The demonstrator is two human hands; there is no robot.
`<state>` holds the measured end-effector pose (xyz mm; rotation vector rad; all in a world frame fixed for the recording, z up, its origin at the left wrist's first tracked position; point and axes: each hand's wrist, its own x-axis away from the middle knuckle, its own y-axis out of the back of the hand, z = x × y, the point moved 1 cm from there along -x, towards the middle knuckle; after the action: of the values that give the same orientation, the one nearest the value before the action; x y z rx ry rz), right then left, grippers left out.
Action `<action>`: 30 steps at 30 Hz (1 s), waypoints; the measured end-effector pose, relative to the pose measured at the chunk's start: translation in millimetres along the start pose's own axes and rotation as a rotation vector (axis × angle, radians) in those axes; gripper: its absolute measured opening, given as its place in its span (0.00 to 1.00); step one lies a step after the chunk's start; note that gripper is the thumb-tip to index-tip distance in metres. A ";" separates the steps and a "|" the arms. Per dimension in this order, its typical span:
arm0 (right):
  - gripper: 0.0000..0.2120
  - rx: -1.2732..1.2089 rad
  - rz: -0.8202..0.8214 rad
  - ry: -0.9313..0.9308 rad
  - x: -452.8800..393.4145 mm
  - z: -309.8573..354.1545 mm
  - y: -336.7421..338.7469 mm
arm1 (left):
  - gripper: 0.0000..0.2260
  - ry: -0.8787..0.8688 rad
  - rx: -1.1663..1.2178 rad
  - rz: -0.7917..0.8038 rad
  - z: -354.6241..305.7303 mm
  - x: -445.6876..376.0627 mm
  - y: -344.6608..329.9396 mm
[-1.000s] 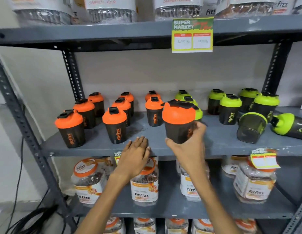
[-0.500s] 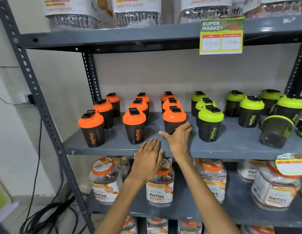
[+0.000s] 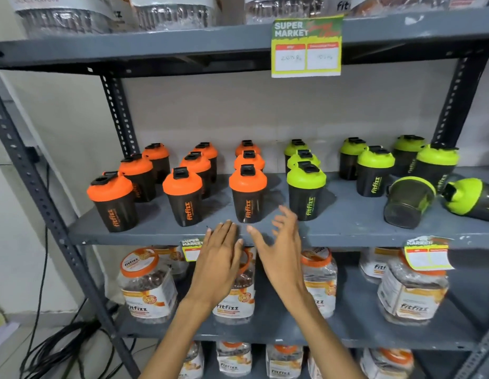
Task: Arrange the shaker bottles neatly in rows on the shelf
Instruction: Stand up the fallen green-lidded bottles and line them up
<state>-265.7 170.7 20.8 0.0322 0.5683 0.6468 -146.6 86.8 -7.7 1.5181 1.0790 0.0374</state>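
Note:
Black shaker bottles stand on the grey middle shelf. Orange-lidded ones form three rows at the left; the front bottle of the third row stands just beyond my hands. Green-lidded bottles stand in rows to the right, the nearest beside it. At the far right a lidless cup and a green-lidded bottle lie tipped over. My left hand rests flat at the shelf's front edge. My right hand hovers with fingers spread, holding nothing.
Jars of snacks fill the lower shelves and more stand on the top shelf. A price tag hangs from the top shelf edge and another from the middle one. Black cables lie on the floor at the left.
My right hand set the orange-lidded bottle down at the front of the third orange row, let go and drew back. My left hand stayed at the shelf edge.

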 end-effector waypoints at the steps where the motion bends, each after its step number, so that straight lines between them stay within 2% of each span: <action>1: 0.32 -0.021 -0.028 0.033 10.6 -6.4 18.9 | 0.25 -0.002 0.011 -0.001 -14.8 4.8 -2.5; 3: 0.20 -0.034 -0.078 0.052 17.6 -22.0 58.3 | 0.25 -0.014 0.027 0.002 -48.7 10.7 -9.8; 6: 0.10 0.050 -0.145 0.065 3.2 -41.3 126.6 | 0.24 -0.066 0.058 0.003 -109.5 7.0 -22.8; 9: 0.06 0.110 -0.242 0.086 -26.6 -56.5 193.4 | 0.24 -0.117 0.105 -0.005 -166.9 -7.4 -37.8; 12: 0.06 0.192 -0.289 0.053 -63.5 -71.1 246.8 | 0.24 -0.142 0.137 0.010 -209.9 -29.0 -55.9; 14: 0.08 0.287 -0.269 0.009 -87.9 -80.3 272.3 | 0.24 -0.149 0.130 0.029 -228.8 -45.4 -68.2; 16: 0.15 0.328 -0.221 -0.092 -109.5 -84.6 287.3 | 0.23 -0.137 0.094 0.052 -239.3 -61.2 -80.4; 20: 0.42 0.360 -0.043 -0.398 -139.2 -82.9 282.6 | 0.23 -0.092 0.009 0.158 -244.9 -87.6 -101.1; 22: 0.51 0.417 -0.020 -0.474 -145.9 -84.7 273.7 | 0.23 -0.065 -0.030 0.205 -243.8 -96.9 -109.8; 24: 0.54 0.467 -0.041 -0.488 -148.9 -85.0 267.2 | 0.24 -0.028 -0.044 0.249 -243.4 -103.0 -115.6; 26: 0.51 0.441 -0.072 -0.495 -149.8 -86.2 264.7 | 0.22 -0.014 -0.050 0.268 -243.2 -105.8 -118.8; 30: 0.48 0.226 -0.021 -0.515 -154.6 -99.8 269.8 | 0.21 -0.010 -0.062 0.254 -241.8 -104.9 -124.0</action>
<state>-568.8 283.5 66.3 0.3940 0.1402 0.5238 -418.3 188.2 19.1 1.5895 0.8637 0.2370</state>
